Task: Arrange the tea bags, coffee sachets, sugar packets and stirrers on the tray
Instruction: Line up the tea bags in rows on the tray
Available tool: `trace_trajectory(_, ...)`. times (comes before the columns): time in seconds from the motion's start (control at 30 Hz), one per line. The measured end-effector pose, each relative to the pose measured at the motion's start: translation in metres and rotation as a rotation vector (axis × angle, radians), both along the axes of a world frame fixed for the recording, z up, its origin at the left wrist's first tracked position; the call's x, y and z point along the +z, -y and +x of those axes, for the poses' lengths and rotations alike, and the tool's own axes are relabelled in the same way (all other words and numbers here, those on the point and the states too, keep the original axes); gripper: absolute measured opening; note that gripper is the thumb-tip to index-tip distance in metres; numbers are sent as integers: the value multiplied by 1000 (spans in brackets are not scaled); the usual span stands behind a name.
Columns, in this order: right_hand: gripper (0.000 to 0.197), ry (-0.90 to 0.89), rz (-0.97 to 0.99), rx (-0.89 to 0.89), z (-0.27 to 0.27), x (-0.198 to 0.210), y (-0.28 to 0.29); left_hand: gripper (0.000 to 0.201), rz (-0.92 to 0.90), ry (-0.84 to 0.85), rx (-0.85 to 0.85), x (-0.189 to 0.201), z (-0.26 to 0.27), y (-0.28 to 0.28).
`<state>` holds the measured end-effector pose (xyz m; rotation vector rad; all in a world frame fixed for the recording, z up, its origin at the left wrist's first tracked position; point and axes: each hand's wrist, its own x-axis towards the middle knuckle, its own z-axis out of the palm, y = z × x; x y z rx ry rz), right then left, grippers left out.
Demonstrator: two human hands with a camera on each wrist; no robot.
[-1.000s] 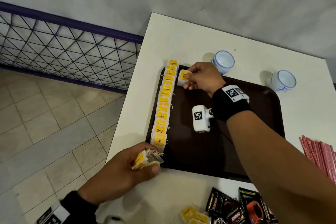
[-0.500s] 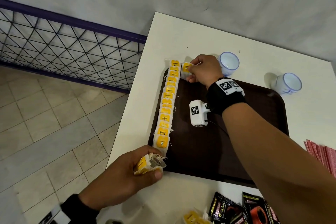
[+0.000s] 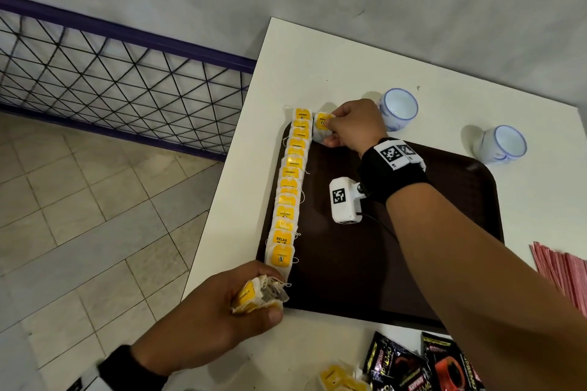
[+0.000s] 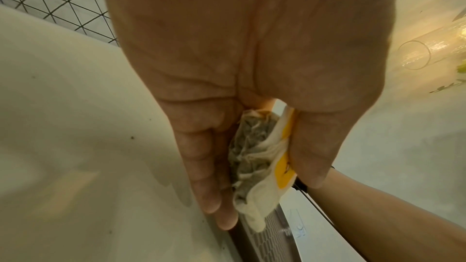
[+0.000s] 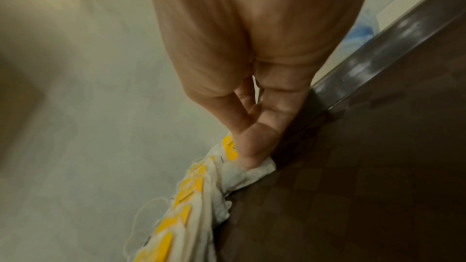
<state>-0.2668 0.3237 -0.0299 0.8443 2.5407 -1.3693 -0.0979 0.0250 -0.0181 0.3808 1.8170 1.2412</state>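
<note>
A dark brown tray (image 3: pixel 365 270) lies on the white table. Along its left rim runs a row of several yellow-tagged tea bags (image 3: pixel 287 197). My right hand (image 3: pixel 352 127) pinches one tea bag (image 3: pixel 320 128) at the tray's far left corner, beside the top of the row; the right wrist view shows my fingertips (image 5: pixel 252 154) pressing that tea bag (image 5: pixel 234 168) against the rim. My left hand (image 3: pixel 222 311) grips a small bunch of tea bags (image 3: pixel 259 295) at the tray's near left corner; the left wrist view shows the bunch (image 4: pixel 262 166) between thumb and fingers.
Two white cups with blue rims (image 3: pixel 398 108) (image 3: pixel 502 144) stand behind the tray. Red stirrers (image 3: pixel 565 273) lie at the right edge. Black coffee sachets (image 3: pixel 425 365) and more tea bags (image 3: pixel 340 378) lie near the front edge. The table's left edge drops to a tiled floor.
My right hand has carried its tea bag from partway down the row up to the tray's far left corner. The left hand has kept its bunch in place.
</note>
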Motion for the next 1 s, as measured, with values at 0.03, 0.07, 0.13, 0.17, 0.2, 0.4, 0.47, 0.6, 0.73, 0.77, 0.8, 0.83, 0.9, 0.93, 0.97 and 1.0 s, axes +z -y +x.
trace_trajectory(0.03, 9, -2, 0, -1, 2, 0, 1, 35, -2, 8, 1, 1, 1, 0)
trace_trajectory(0.07, 9, -7, 2, 1, 4, 0, 1, 34, -6, 17, 2, 2, 2, 1)
trace_trajectory(0.13, 9, -13, 7, 8, 8, 0, 3, 32, -4, 36, 1, 4, 4, 2)
trace_trajectory(0.17, 9, -15, 12, 13, 10, -1, 3, 32, -3, 46, -2, 6, 4, 2)
trace_trajectory(0.2, 9, -22, 17, 17, 12, -1, 4, 32, -3, 54, -6, 7, 5, 3)
trace_trajectory(0.4, 10, -75, 117, 58, 26, 7, 8, 29, 62, 72, 73, 16, -4, -2)
trace_trajectory(0.47, 15, -186, 185, 106, 39, 19, 14, 29, 76, 85, 117, 19, -10, -9)
trace_trajectory(0.6, 10, -260, -117, 383, 99, 53, 42, 25, 99, 192, 230, 21, -21, -27)
trace_trajectory(0.73, 19, -167, -362, 575, 157, 62, 50, 28, 140, 324, 319, 20, -27, -41)
trace_trajectory(0.77, 23, -145, -388, 578, 166, 59, 48, 28, 152, 329, 318, 20, -28, -42)
trace_trajectory(0.8, 28, -127, -407, 574, 174, 56, 46, 29, 163, 331, 314, 20, -28, -44)
trace_trajectory(0.83, 31, -116, -419, 572, 180, 54, 44, 31, 174, 334, 307, 20, -29, -45)
trace_trajectory(0.9, 35, -117, -421, 574, 187, 51, 43, 36, 181, 345, 286, 20, -28, -47)
trace_trajectory(0.93, 35, -124, -421, 575, 189, 49, 43, 37, 177, 345, 270, 19, -27, -48)
trace_trajectory(0.97, 34, -136, -410, 569, 191, 48, 44, 37, 172, 341, 252, 19, -26, -50)
trace_trajectory(1.0, 30, -153, -389, 557, 191, 47, 45, 38, 169, 337, 237, 18, -26, -51)
